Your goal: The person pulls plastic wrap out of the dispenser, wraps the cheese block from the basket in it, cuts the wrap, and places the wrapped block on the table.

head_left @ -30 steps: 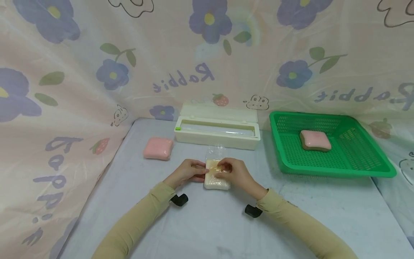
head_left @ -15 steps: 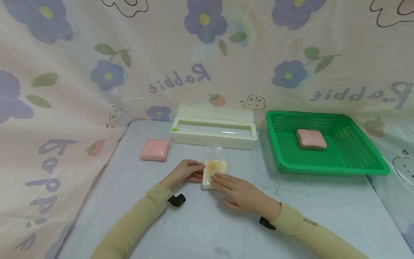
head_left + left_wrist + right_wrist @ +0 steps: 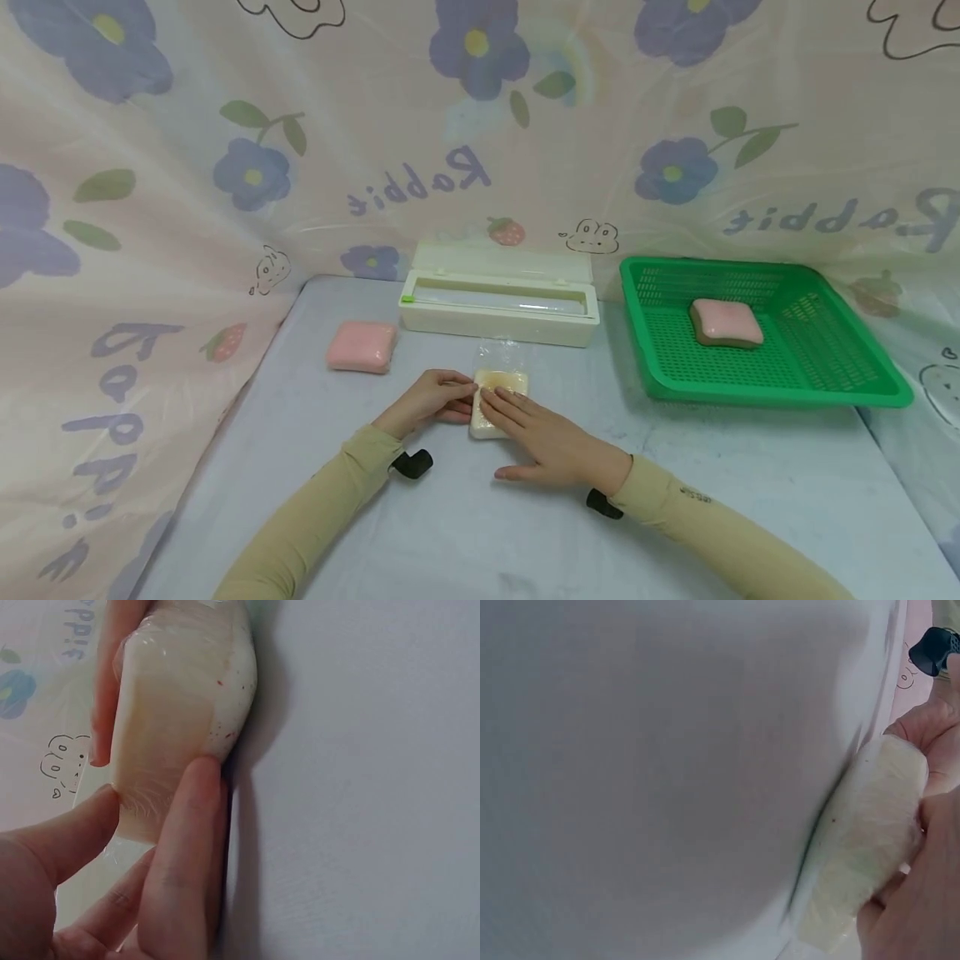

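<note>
The head view has soft, even light, and the table [image 3: 420,533] looks pale, with faint shadows under the sleeves [image 3: 307,508]. Little shiny spots sit on the clear roll [image 3: 495,300] and the pink block [image 3: 362,347]. Both wrist views look darker and grayer. In the left one, a soft shadow runs beside the wrapped bar [image 3: 172,697]. The right one is a bit fuzzy, with a big dim patch on the table.

Left hand [image 3: 431,398] holds block [image 3: 502,380] at left edge, right hand [image 3: 551,448] fingers on top. Box [image 3: 498,323] behind, pink block [image 3: 363,347] left, second one [image 3: 727,322] in basket [image 3: 772,397].
</note>
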Demonstrator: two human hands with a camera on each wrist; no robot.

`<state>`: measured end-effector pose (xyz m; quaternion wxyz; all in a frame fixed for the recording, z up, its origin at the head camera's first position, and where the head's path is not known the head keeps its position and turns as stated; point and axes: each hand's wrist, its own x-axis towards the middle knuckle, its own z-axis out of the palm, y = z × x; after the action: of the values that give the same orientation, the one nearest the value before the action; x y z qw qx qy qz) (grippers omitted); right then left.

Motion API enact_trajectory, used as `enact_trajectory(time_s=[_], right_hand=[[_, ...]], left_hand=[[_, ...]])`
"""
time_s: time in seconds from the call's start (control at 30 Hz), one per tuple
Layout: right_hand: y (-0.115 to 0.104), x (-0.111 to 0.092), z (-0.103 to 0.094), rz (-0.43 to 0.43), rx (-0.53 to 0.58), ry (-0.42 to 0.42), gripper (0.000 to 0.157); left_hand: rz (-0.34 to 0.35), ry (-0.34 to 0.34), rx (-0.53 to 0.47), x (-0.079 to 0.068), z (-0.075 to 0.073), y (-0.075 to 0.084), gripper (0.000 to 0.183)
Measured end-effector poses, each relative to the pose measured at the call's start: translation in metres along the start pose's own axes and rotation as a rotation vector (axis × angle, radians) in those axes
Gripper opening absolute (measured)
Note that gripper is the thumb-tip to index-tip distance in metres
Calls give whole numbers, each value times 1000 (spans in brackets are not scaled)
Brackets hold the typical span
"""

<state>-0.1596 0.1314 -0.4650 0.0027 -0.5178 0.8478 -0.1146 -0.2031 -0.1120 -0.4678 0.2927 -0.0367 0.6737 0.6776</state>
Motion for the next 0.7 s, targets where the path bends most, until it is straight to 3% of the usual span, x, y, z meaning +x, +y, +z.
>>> enact_trajectory(time_s=[0.13,0.23,0.37,0.43,0.5,0.57,0.7], right_hand=[[1,0,-2,52,129,-65,91],[4,-1,-8,109,345,-73,80],[9,-8,-20,205,638,98,53],[8,-13,-27,267,713,217,37],[6,-19,-33,325,777,281,24],[1,-26,-37,364,847,247,20],[-11,-34,-30,382,978,32,21]], left_hand=[[4,3,2,0,1,1,32],[1,3,9,0,2,2,33],[20,18,41,1,3,6,34],[45,41,58,3,3,8,32],[61,77,59,6,2,10,31],[68,112,54,10,1,12,30],[85,146,51,15,-1,15,32]])
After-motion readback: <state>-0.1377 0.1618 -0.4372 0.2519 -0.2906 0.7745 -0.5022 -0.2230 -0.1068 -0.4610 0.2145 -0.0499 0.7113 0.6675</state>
